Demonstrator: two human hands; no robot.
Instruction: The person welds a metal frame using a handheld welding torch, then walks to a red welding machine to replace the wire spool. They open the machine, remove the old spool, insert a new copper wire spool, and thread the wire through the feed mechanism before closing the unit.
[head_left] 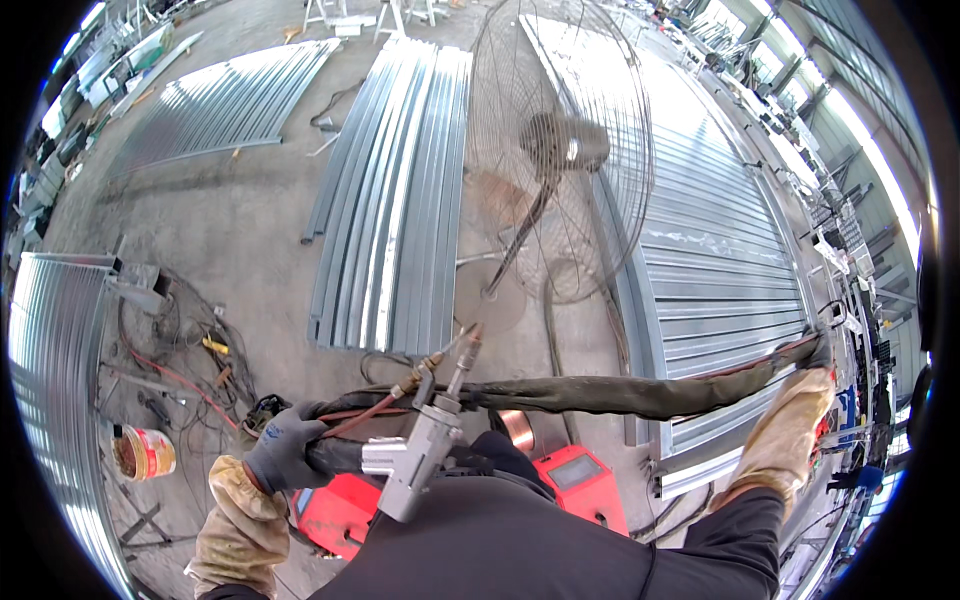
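My left hand (285, 447), in a grey work glove with a tan cuff, is closed round black and red hoses at the lower left. Next to it, in front of my body, hangs a silver welding gun (428, 440) with a copper-coloured nozzle pointing up and away. A dark green sleeved cable (610, 396) stretches from beside the gun across to the right. Its far right end meets my right hand (822, 352), small and partly hidden at the end of the outstretched arm; the fingers appear wrapped round the sleeve.
A large wire-caged fan (565, 145) stands ahead. Stacked metal channels (395, 200) and a wide ribbed metal panel (720, 250) lie beyond. Red machines (580, 485) and a copper wire spool (517, 430) are close below. Loose cables and a bucket (152, 453) lie left.
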